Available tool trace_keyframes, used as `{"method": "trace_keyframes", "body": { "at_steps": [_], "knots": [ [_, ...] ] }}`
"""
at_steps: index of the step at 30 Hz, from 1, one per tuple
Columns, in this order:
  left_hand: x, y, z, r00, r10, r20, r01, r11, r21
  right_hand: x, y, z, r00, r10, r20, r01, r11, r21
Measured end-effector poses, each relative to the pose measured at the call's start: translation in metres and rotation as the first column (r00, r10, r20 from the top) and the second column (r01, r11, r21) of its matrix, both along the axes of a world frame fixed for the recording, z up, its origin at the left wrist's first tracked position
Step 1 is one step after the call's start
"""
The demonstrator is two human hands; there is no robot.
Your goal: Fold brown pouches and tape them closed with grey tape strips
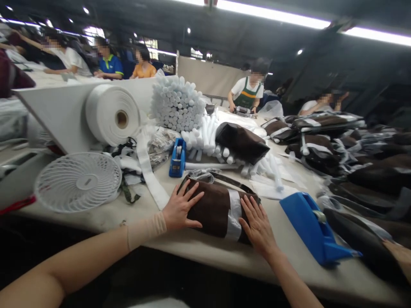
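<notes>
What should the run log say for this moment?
left hand: flat on brown fabric bundle | right hand: flat on same bundle, beside pale band | nearby: blue tape dispenser

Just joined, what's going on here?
A person presses their left hand and right hand flat on a folded brown fabric bag wrapped with a shiny white band, on a long cream worktable. A large blue plastic tape dispenser lies right of the right hand. Piled brown bags sit farther right, and a co-worker in a green apron works down the table.
</notes>
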State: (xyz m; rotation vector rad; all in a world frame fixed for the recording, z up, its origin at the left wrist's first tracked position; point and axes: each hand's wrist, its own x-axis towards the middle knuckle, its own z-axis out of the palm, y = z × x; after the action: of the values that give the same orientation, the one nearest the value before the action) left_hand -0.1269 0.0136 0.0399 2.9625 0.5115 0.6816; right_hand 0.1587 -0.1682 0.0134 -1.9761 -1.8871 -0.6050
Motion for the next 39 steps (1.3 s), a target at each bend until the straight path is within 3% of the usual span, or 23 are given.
{"method": "trace_keyframes", "body": {
  "at_steps": [3,6,8,9,11,12,13,15,17,19,22,26,28,31,35,37,38,39],
  "knots": [
    [0.005,-0.012,-0.001,0.998,0.064,0.026,-0.062,0.996,-0.067,0.02,0.003,0.01,0.994,0.041,-0.096,-0.043,0.999,-0.018],
    [0.011,-0.017,-0.001,0.996,0.077,0.051,-0.071,0.99,-0.121,0.015,0.018,0.048,0.955,0.038,-0.295,-0.008,0.995,0.099],
    [0.013,-0.017,-0.002,0.994,0.078,0.081,-0.067,0.989,-0.131,-0.02,0.04,0.081,0.9,0.042,-0.433,0.063,0.972,0.225],
    [0.013,-0.017,-0.002,0.992,0.079,0.102,-0.065,0.99,-0.127,-0.047,0.056,0.096,0.868,0.089,-0.488,0.038,0.969,0.246],
    [0.012,-0.018,-0.003,0.987,0.078,0.143,-0.062,0.992,-0.112,-0.111,0.095,0.118,0.79,0.193,-0.582,-0.182,0.98,0.077],
    [0.012,-0.019,-0.004,0.984,0.078,0.162,-0.062,0.993,-0.105,-0.144,0.119,0.123,0.759,0.171,-0.628,-0.276,0.958,-0.073],
    [0.01,-0.022,-0.004,0.98,0.083,0.181,-0.065,0.993,-0.103,-0.174,0.143,0.124,0.761,0.085,-0.643,-0.318,0.913,-0.256],
    [0.006,-0.031,-0.006,0.972,0.098,0.213,-0.077,0.992,-0.105,-0.22,0.189,0.117,0.788,0.011,-0.615,-0.321,0.861,-0.395],
    [-0.001,-0.042,-0.01,0.964,0.108,0.243,-0.084,0.991,-0.107,-0.244,0.226,0.103,0.823,-0.074,-0.563,-0.263,0.829,-0.494],
    [-0.011,-0.052,-0.017,0.955,0.096,0.282,-0.062,0.99,-0.127,-0.251,0.249,0.09,0.845,-0.151,-0.513,-0.199,0.802,-0.563],
    [-0.03,-0.063,-0.028,0.94,0.053,0.338,0.025,0.975,-0.222,-0.246,0.26,0.074,0.842,-0.195,-0.503,-0.175,0.784,-0.596],
    [-0.056,-0.069,-0.034,0.914,0.039,0.403,0.129,0.915,-0.382,-0.24,0.254,0.067,0.799,-0.16,-0.579,-0.235,0.804,-0.546],
    [-0.07,-0.072,-0.032,0.874,0.109,0.474,0.15,0.866,-0.477,-0.239,0.251,0.069,0.774,-0.131,-0.62,-0.266,0.821,-0.505],
    [-0.091,-0.072,-0.026,0.752,0.324,0.574,0.136,0.775,-0.617,-0.236,0.25,0.08,0.741,-0.095,-0.664,-0.288,0.849,-0.443],
    [-0.119,-0.054,-0.011,0.478,0.625,0.618,0.12,0.65,-0.75,-0.234,0.232,0.106,0.665,0.011,-0.747,-0.346,0.891,-0.295],
    [-0.128,-0.038,0.001,0.376,0.721,0.583,0.27,0.516,-0.813,-0.235,0.206,0.115,0.593,0.081,-0.801,-0.418,0.882,-0.22],
    [-0.131,-0.029,0.008,0.394,0.74,0.546,0.402,0.395,-0.826,-0.236,0.188,0.116,0.526,0.111,-0.843,-0.475,0.861,-0.184],
    [-0.131,-0.02,0.015,0.458,0.725,0.514,0.535,0.236,-0.811,-0.237,0.167,0.114,0.448,0.125,-0.885,-0.536,0.83,-0.154]
  ]
}}
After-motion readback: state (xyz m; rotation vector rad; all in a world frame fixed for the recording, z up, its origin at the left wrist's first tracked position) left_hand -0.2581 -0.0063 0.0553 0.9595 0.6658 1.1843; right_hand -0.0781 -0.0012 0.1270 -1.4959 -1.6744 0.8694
